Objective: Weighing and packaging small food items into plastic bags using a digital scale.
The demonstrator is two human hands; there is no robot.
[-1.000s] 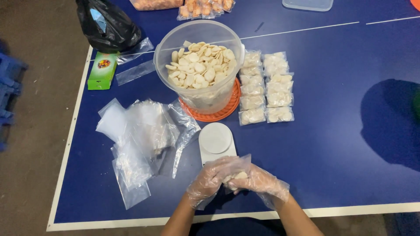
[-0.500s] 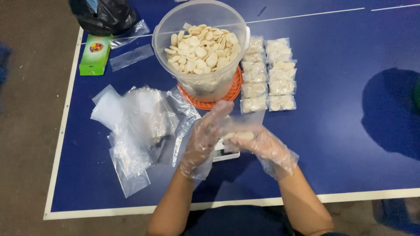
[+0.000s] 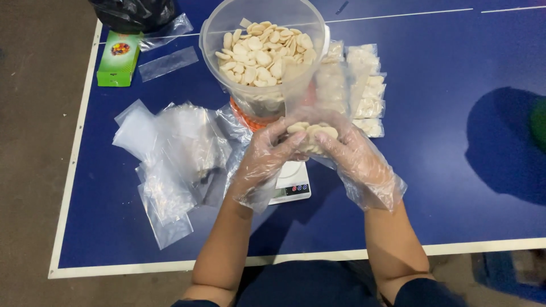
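Observation:
My left hand [image 3: 263,157] and my right hand [image 3: 352,159], both in thin clear plastic gloves, hold a small clear bag [image 3: 311,108] of pale flat beans between them, just above a small white digital scale [image 3: 291,183]. The bag's open top stands upright in front of a large clear tub [image 3: 267,51] full of the same pale beans. The tub rests on an orange disc [image 3: 245,118]. Rows of filled small bags [image 3: 367,85] lie to the right of the tub.
A loose heap of empty clear bags [image 3: 170,159] lies left of the scale. A green box [image 3: 118,58] and a black plastic bag [image 3: 133,11] sit at the far left of the blue table [image 3: 455,187], whose white-lined front edge runs below my arms.
Both hands have lifted the small bag off the scale area and raised it toward the tub. The camera has moved closer.

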